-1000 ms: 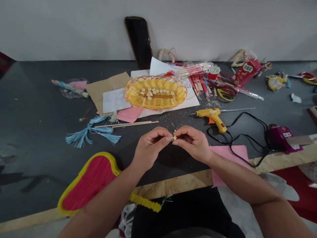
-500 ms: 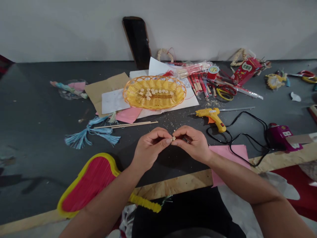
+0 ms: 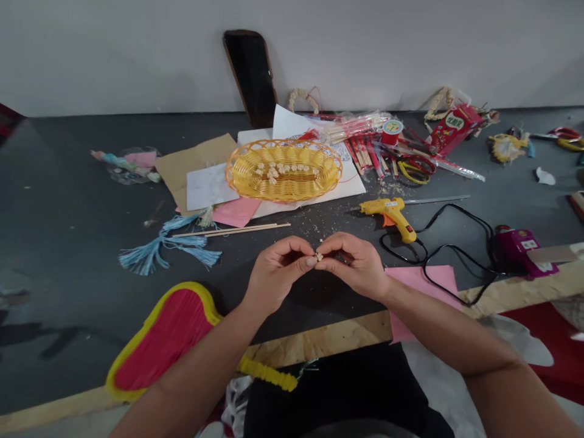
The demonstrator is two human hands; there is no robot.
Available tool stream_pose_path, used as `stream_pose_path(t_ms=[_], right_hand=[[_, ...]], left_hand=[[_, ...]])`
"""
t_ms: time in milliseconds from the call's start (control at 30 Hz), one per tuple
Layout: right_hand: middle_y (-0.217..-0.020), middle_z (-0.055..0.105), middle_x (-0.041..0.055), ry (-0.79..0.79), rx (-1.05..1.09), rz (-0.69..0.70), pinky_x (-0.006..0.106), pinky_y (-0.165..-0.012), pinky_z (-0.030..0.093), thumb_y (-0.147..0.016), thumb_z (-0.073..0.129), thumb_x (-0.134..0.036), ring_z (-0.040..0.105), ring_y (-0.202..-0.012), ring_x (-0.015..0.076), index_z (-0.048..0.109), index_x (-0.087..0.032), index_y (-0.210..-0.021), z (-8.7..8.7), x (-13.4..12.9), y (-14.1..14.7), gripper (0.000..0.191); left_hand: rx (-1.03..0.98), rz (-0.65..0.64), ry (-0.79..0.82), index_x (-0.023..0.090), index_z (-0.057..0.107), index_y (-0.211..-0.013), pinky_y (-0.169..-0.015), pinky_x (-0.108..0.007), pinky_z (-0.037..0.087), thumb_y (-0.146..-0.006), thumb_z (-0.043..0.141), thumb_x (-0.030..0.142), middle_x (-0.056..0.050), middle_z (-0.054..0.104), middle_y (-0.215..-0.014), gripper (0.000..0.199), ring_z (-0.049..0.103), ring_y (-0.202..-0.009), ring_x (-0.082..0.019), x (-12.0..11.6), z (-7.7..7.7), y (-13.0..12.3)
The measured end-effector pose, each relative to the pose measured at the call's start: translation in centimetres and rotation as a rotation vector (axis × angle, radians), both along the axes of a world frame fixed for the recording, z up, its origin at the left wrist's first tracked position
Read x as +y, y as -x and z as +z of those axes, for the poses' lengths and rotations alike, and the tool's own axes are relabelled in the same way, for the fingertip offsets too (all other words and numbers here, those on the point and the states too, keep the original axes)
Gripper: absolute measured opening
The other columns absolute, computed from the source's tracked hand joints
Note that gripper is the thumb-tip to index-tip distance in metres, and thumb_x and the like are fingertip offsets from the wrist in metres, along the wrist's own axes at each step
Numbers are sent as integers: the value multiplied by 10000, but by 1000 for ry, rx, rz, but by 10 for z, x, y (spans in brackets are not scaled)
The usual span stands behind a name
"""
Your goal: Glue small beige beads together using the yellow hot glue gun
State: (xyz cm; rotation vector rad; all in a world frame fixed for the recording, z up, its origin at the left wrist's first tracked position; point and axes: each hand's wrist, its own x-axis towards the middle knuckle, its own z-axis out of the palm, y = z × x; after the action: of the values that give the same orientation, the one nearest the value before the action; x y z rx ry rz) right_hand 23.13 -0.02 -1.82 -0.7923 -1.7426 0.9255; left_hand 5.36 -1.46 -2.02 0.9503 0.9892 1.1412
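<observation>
Between my fingertips is a small cream-coloured knobbly cluster (image 3: 319, 257), too small to make out in detail. My left hand (image 3: 280, 267) pinches it from the left, thumb and forefinger closed. From the right, my right hand (image 3: 356, 261) pinches the same piece. Beyond my hands stands a yellow woven basket (image 3: 237, 188) with several similar cream clusters (image 3: 274, 173) in it. Pale crumbs lie on the dark table (image 3: 91, 225) just past my fingers. Close to my left hand are thin wooden sticks (image 3: 246, 229).
A yellow glue gun (image 3: 395, 214) with a black cord lies right of my hands. Blue tassels (image 3: 155, 249) and a red fan with yellow edging (image 3: 168, 334) are at left. Scissors (image 3: 417, 169), a red thread spool (image 3: 391, 132) and wrapped sticks lie behind. A phone (image 3: 252, 76) leans on the wall.
Both hands stay almost in place, still pinching the small cluster. The fingertips have shifted slightly and the piece is turned a little. Nothing else has visibly moved.
</observation>
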Motion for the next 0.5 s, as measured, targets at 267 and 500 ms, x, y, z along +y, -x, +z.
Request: stream_pose_path(t_ms=[267,500], right_hand=[[-838,713,30,-137,-22,-30,259,-694,554,-872,720,-243,668,-773,131,677,-196,-943,3,3,-6,96],[-837,712,32,-165,-17,-5,264,-715,560,-865,728,-230,669,-789,135,679,-196,-951,2,1,-4,105]], left_hand=[[-31,-48,116,201,782,-773,-687,-183,453,-675,866,332,2,713,-759,184,591,-710,-89,-2,-1,0],[-61,-104,136,196,783,-746,-681,-195,441,-693,855,340,4,693,-728,169,575,-696,-89,-1,0,0]])
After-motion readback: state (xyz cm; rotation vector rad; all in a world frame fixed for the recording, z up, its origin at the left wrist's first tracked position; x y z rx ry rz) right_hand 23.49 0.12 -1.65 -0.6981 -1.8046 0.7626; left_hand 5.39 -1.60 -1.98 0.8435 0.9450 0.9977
